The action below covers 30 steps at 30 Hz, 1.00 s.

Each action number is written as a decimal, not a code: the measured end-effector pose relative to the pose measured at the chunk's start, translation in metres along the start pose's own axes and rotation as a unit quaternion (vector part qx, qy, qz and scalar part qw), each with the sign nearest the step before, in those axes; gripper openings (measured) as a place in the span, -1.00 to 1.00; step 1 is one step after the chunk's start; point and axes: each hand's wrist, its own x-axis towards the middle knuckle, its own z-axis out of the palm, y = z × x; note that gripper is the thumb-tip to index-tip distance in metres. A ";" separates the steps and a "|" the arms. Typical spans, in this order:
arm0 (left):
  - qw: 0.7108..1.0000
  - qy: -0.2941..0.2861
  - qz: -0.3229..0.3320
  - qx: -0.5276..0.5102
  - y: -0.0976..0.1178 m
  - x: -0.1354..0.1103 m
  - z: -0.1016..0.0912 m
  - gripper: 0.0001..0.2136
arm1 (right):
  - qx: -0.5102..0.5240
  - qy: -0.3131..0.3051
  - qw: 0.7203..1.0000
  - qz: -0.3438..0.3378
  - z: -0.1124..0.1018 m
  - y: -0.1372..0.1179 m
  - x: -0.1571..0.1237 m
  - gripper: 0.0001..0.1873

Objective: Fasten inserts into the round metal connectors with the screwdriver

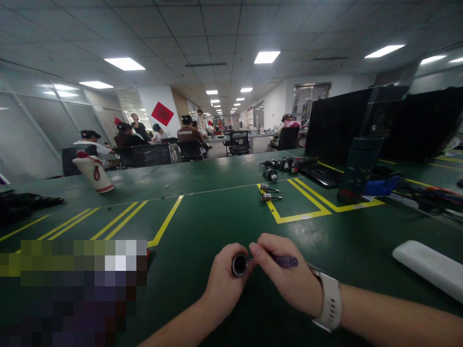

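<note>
My left hand [226, 284] is closed around a small dark cylindrical part [239, 264] with a round open end facing me. My right hand [285, 282], with a white watch on the wrist, pinches a thin tool with a purple handle [284, 261]; its metal tip reaches the rim of the cylinder. Both hands hover just above the green table [202, 212] near its front edge.
Two small metal parts [269, 192] lie inside a yellow-taped box. A pile of dark parts [284, 166], black monitors [336, 123], a dark bottle [358, 168] and a blue object stand at right. A white pad [428, 267] lies near right. A white cup [93, 173] stands left. People sit beyond.
</note>
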 end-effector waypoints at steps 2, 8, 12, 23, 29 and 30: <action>1.000 0.005 0.011 0.027 0.000 0.000 -0.001 -0.86 | -0.022 -0.001 1.000 -0.003 0.000 -0.001 0.000 -0.62; 0.997 -0.002 0.027 0.075 0.005 0.000 -0.002 -0.87 | 0.065 0.007 0.995 0.073 -0.001 0.000 0.004 -0.61; 0.997 -0.001 0.027 0.074 0.005 0.000 -0.002 -0.85 | 0.100 0.017 0.989 0.109 -0.001 0.001 0.005 -0.60; 0.993 0.009 0.071 0.099 0.006 0.000 -0.003 -0.91 | 0.041 0.004 0.998 0.038 -0.001 0.000 0.002 -0.60; 0.993 0.024 0.059 0.103 0.005 -0.001 -0.002 -0.86 | 0.086 0.012 0.994 0.066 -0.003 0.001 0.005 -0.58; 0.993 0.027 0.055 0.099 0.005 -0.001 -0.002 -0.85 | 0.094 0.011 0.993 0.068 -0.003 0.000 0.005 -0.58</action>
